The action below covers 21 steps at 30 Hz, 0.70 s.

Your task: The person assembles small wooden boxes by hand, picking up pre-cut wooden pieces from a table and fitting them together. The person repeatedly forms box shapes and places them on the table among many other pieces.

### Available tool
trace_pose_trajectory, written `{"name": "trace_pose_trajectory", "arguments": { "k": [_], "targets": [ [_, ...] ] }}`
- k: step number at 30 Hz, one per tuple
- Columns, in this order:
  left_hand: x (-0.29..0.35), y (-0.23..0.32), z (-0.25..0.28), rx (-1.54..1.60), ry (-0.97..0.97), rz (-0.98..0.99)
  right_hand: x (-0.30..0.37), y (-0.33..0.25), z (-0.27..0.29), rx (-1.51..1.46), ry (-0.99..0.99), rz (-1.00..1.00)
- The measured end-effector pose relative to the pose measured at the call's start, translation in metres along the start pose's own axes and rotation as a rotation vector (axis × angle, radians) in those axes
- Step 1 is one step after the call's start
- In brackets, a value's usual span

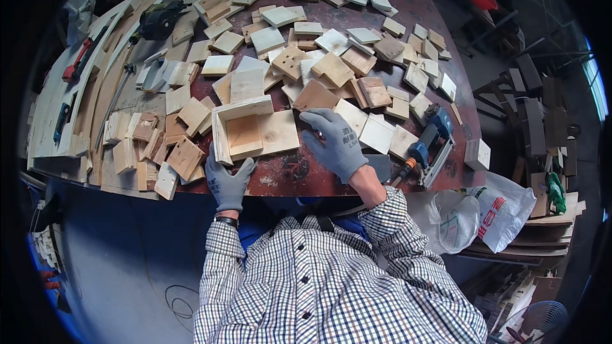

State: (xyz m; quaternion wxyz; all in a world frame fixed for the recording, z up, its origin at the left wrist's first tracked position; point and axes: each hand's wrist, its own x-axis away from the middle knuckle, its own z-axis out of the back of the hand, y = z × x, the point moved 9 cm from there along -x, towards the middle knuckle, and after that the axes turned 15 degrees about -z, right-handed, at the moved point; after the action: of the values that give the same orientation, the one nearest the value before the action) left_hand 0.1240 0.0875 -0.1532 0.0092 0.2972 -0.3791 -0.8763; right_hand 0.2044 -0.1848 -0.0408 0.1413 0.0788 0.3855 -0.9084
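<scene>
My left hand (228, 185), in a grey work glove, grips the lower left corner of a small wooden box-like piece (278, 129) at the table's near edge. Its fingers go partly out of sight behind the upright side, while the thumb lies along the front. The piece joins a flat board, upright walls and an inner block. Just right of the board's end is my right hand (335, 143), gloved alike, with index finger and thumb apart and nothing visible between them. A blue nail gun (433, 132) lies right of that hand.
Many loose wooden blocks (331, 69) cover the dark red table (408, 0). Long planks, a red-handled tool (75, 64) and a black tool (159, 20) lie at the left. White plastic bags (507, 210) and stacked boards (548, 242) are off the right edge.
</scene>
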Motion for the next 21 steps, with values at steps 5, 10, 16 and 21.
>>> {"name": "trace_pose_trajectory", "arguments": {
  "k": [5, 10, 16, 21],
  "targets": [
    [-0.004, -0.013, -0.002, -0.133, -0.049, 0.026, -0.011, 0.133, 0.127, 0.267, 0.317, -0.396],
    [-0.006, -0.008, -0.003, -0.12, -0.014, 0.05, -0.026, 0.209, 0.136, 0.521, 0.091, -0.549],
    [-0.008, -0.015, 0.002, -0.052, -0.021, 0.113, -0.051, 0.194, 0.078, 0.755, -0.064, -0.571],
    [-0.011, -0.01, 0.001, -0.117, -0.012, 0.043, -0.06, 0.214, 0.081, 0.701, -0.051, -0.615]
  ]
}}
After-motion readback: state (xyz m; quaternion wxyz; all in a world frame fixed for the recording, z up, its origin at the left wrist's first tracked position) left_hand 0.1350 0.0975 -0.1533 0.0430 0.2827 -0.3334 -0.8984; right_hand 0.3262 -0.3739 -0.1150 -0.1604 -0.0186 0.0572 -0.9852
